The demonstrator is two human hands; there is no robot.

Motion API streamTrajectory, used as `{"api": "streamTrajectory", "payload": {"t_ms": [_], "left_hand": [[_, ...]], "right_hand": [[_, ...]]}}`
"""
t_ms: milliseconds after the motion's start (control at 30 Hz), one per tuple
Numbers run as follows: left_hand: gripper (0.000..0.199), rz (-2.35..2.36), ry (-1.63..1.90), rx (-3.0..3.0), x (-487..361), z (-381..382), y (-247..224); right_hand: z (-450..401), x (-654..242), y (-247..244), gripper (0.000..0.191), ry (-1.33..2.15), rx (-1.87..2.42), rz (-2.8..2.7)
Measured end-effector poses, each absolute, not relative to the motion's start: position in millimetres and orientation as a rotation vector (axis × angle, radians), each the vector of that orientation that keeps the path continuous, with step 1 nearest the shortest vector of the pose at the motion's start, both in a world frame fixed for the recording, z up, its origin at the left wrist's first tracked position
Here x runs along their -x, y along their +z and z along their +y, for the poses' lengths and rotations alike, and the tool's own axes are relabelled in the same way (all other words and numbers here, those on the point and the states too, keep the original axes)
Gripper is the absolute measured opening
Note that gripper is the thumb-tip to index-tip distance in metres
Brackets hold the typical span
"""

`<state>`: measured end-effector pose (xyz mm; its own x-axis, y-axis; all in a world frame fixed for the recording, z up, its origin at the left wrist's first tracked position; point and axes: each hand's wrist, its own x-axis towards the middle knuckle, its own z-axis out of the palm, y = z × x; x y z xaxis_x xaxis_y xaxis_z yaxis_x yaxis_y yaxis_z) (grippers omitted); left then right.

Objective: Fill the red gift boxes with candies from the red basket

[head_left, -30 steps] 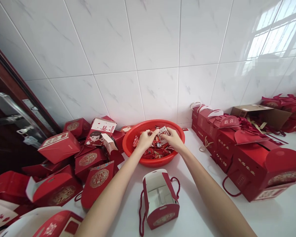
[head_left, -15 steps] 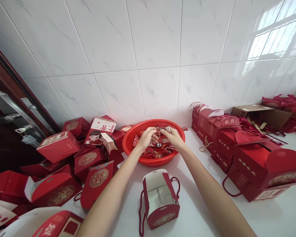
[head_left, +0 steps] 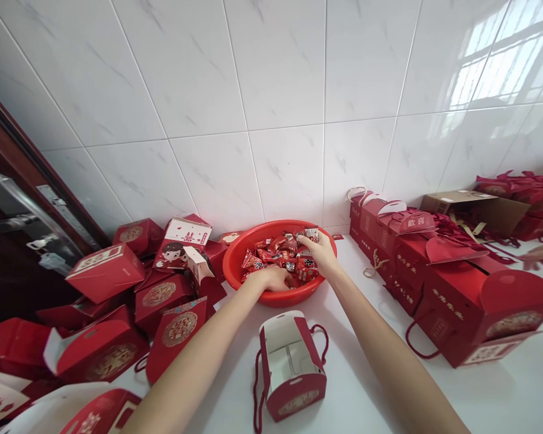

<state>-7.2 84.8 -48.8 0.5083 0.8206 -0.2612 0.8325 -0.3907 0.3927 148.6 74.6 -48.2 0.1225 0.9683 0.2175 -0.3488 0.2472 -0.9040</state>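
Observation:
A red plastic basket (head_left: 235, 283) holds many small candies in red wrappers (head_left: 271, 253). Low at its near side, my left hand (head_left: 275, 278) reaches in among the candies, fingers curled and partly hidden. My right hand (head_left: 319, 250) is at the basket's right side, thumb and fingers closed on a red-and-white wrapped candy (head_left: 312, 233). In front of the basket stands a small red gift box (head_left: 296, 402) with its top open, a pale inside and dark red cord handles. No candy shows inside it.
Red gift boxes (head_left: 106, 274) lie heaped on the left. More gift boxes (head_left: 457, 301) stand in a row on the right, with a cardboard box (head_left: 493, 211) behind. Another person's hand (head_left: 540, 256) shows at the right edge. A tiled wall (head_left: 289, 169) rises behind.
My left hand has lowered from over the middle of the basket to its near side. My right hand has shifted slightly. Another person's hand has come into view at the right.

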Motion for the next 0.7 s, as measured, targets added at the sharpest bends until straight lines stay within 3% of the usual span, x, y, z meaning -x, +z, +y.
{"api": "streamTrajectory", "payload": {"t_ms": [133,333,500,700], "left_hand": [[0.025,1.309,-0.165,-2.184,6.1,81.3,-43.6],[0.009,1.338,-0.176,-2.144,0.4,78.4,-40.9],[0.037,1.365,-0.062,-2.141,-1.3,71.5,-35.0],[0.019,1.073,0.023,-2.039,5.0,70.2,-34.5]], "right_hand": [[75.6,-148.2,-48.4,0.024,1.126,0.796,-0.980],[76.9,-148.3,-49.5,0.023,1.114,0.791,-0.968],[76.5,-148.7,-48.9,0.023,1.116,0.788,-0.947],[74.8,-148.8,-46.9,0.026,1.149,0.788,-0.934]]}}
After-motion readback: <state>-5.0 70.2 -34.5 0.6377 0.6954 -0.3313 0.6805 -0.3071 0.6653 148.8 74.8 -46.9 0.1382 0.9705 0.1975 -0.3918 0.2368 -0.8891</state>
